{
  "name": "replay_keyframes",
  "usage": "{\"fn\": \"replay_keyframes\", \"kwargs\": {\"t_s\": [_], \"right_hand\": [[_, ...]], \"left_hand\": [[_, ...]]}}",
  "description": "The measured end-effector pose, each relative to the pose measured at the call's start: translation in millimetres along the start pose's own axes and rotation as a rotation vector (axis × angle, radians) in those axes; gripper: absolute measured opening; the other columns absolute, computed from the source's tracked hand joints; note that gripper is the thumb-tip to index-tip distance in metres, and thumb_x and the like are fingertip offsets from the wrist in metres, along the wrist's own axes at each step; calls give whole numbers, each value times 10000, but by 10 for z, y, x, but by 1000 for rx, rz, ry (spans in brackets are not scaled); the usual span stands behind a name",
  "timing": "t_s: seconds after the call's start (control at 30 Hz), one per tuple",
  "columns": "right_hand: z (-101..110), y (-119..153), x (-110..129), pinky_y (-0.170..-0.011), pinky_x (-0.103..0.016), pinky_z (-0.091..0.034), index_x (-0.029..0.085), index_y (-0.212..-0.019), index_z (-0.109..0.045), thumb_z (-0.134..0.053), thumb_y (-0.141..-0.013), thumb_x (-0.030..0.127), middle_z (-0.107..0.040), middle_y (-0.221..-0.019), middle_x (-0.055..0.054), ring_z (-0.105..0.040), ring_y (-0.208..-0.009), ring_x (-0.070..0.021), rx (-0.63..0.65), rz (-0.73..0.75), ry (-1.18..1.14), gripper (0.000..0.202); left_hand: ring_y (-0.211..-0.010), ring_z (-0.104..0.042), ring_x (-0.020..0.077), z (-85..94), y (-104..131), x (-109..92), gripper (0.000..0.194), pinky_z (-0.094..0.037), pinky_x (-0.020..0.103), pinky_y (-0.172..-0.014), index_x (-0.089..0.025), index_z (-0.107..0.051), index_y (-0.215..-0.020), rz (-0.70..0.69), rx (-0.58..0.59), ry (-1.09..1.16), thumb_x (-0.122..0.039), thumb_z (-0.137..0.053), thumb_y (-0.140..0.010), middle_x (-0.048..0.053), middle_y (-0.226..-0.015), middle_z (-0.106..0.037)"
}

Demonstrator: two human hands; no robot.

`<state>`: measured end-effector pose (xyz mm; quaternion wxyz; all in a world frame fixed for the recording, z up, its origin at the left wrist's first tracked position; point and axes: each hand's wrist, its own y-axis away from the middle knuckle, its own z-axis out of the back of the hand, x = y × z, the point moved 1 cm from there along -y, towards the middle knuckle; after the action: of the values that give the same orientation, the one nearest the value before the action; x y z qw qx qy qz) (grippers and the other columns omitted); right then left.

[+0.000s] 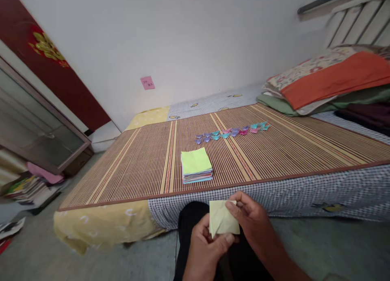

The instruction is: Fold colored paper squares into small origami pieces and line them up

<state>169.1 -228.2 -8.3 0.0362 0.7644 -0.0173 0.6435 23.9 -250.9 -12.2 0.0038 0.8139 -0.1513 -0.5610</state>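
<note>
Between my two hands is a small folded square of pale yellow paper (224, 218), held above my lap in front of the bed's edge. My left hand (205, 246) grips its lower edge, thumb on top and fingers behind. At the upper right corner, my right hand (251, 214) pinches the paper between thumb and fingers. A stack of coloured square paper (196, 162), a yellow-green sheet uppermost, lies on the striped mat just beyond. Farther back, several small folded paper boats (234, 131) in purple, turquoise and pink stand in two rows.
The striped mat (122, 163) covers the bed. Pillows with an orange band (335, 77) are piled at the right, beside dark folded cloth (368, 115). A pink note (148, 83) is on the wall. Books (29, 189) are stacked at the left near a glass-fronted cabinet (39, 110).
</note>
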Motion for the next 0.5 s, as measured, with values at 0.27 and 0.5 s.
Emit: {"fn": "replay_keyframes", "kwargs": {"t_s": [0.27,0.5], "right_hand": [[182,6,-28,-517,-229,-386,187,-683,-570,-779,-784,480,-528,-581,46,-477,-548,-112,211,-48,68,374],[136,10,-67,-566,-253,-446,190,-774,-594,-746,-821,443,-617,-610,22,-545,-560,-131,224,-47,9,299]], "left_hand": [[-541,-531,101,139,-11,-103,362,-412,209,-569,-138,-704,-684,-10,-285,15,-414,-932,-630,-8,-580,-630],[-539,-610,109,126,-33,-67,478,-306,173,-444,-131,-768,-970,37,-133,-101,-492,-886,-680,71,-792,-740]]}}
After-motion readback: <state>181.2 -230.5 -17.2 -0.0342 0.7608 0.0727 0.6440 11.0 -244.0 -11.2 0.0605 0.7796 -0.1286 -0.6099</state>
